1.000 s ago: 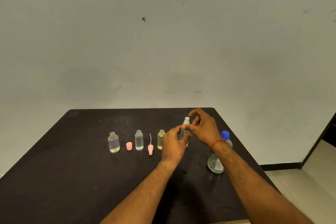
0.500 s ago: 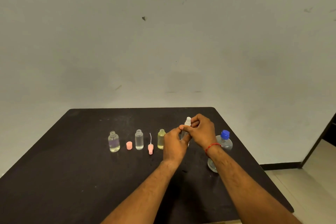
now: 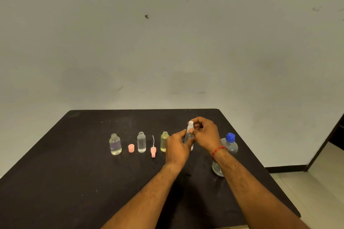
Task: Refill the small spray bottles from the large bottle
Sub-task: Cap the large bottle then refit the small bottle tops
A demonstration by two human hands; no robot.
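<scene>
A small clear spray bottle [image 3: 188, 138] stands on the black table [image 3: 74, 182], right of centre. My left hand [image 3: 176, 149] grips its body. My right hand [image 3: 204, 134] pinches its white spray head [image 3: 190, 125] at the neck. The large clear bottle [image 3: 231, 146] with a blue cap stands behind my right wrist, partly hidden. To the left, in a row, stand a yellowish open bottle [image 3: 164, 141], a clear open bottle [image 3: 141, 142] and a wider open bottle [image 3: 115, 144].
A pink cap [image 3: 131, 148] sits between the two leftmost bottles. A pink spray head with its tube [image 3: 153, 149] stands between the clear and yellowish bottles. The table's right edge drops to a tiled floor [image 3: 316, 182]; a pale wall rises behind.
My right hand has closed from spread fingers onto the white spray head, and both hands have drawn tighter around the small bottle. The other bottles have stayed put.
</scene>
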